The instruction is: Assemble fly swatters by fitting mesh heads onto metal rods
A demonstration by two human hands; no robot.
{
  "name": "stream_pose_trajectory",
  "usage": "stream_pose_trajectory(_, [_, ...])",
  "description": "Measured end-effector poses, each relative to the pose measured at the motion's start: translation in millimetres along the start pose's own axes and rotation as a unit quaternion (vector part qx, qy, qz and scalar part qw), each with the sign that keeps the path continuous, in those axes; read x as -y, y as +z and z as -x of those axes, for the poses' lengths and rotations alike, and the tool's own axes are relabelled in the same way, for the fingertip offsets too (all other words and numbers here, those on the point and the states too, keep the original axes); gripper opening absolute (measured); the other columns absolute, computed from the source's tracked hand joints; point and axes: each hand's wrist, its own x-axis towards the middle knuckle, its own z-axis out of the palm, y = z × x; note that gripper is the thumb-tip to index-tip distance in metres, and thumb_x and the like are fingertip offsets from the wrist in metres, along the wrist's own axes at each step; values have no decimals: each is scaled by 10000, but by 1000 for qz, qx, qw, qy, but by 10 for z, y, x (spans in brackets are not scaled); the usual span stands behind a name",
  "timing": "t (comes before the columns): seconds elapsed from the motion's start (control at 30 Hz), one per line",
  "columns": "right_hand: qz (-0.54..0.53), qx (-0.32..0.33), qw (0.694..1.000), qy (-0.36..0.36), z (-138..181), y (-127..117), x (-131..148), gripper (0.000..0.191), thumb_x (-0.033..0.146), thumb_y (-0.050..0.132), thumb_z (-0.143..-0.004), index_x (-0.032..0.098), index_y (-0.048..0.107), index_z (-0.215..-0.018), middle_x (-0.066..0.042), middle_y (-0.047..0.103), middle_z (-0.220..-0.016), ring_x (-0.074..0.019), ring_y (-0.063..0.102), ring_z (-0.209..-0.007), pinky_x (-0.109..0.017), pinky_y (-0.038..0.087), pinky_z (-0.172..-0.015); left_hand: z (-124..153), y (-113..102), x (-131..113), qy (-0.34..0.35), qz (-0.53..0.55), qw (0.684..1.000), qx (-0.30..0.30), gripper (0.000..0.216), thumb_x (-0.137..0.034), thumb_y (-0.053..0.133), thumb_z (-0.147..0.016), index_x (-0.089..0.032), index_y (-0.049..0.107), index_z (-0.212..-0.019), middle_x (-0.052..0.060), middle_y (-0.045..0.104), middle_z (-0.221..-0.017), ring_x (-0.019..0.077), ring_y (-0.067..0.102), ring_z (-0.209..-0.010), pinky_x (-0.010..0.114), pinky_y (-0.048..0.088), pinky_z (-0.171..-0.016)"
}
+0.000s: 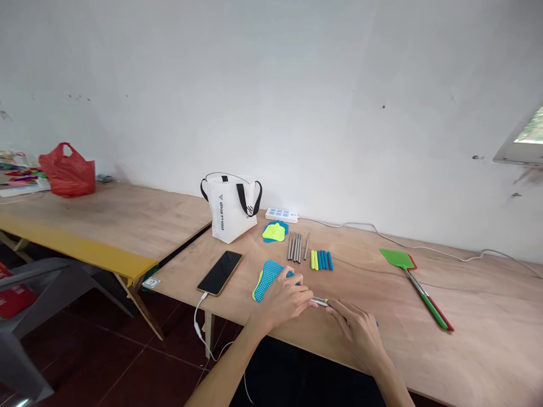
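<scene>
My 2 hands meet on a thin metal rod (320,302) at lower centre.
My left hand (285,298) and right hand (358,329) pinch its ends just above the worktop (487,339), beside the blue-and-yellow swatter head (266,279).

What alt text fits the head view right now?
Both hands, left hand and right hand, meet on a thin metal rod at the near edge of a wooden table. Behind them lie swatter heads, grey rods, coloured grips, a phone, a white bag and finished swatters.
</scene>
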Motion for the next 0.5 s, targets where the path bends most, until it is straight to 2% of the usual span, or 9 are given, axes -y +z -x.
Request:
stream_pose_trajectory(0.2, [8,-3,1000,-5,-5,60,43,453,454,316,-1079,283,734,-1047,-43,775,-861,-169,711,-683,-233,432,-559,29,-1,44,-3,17,1000,16,330,-375,638,-996,-195,602,-722,-29,679,-676,178,560,-787,372,349,-870])
stream_pose_trajectory(0.33, [20,4,1000,-20,-1,-4,6,443,447,323,-1080,283,732,-1032,-32,781,-880,-171,724,-715,-235,447,-593,30,47,46,-6,38,999,6,358,-391,601,-1016,-193,603,-718,-23,679,-684,171,563,-772,380,340,-897])
stream_pose_trajectory(0.5, [29,14,998,-46,44,-121,-151,391,408,369,-1075,274,735,-1049,-43,769,-836,-163,713,-711,-227,426,-593,2,34,36,14,35,999,-6,401,-404,549,-1043,-191,608,-709,-9,684,-694,167,560,-767,373,336,-859])
